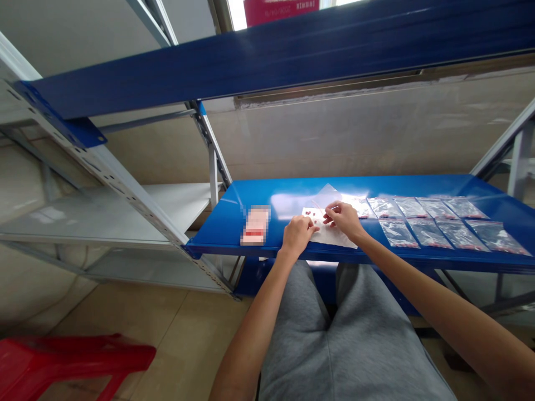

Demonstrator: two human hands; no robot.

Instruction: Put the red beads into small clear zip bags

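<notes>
The left hand is curling narrowly over a white sheet, though I cannot tell whether it is gripping anything, while the right hand is pinching a clear plastic bag just above the sheet. Small red pieces are lying between the hands. A blue steel shelf is carrying everything, with two rows of filled clear bags to the right and a blurred packet to the left.

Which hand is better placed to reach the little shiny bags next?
Probably the right hand: it is nearer the row of small clear plastic bags lying on the blue metal shelf, while the left hand sits farther away.
</notes>
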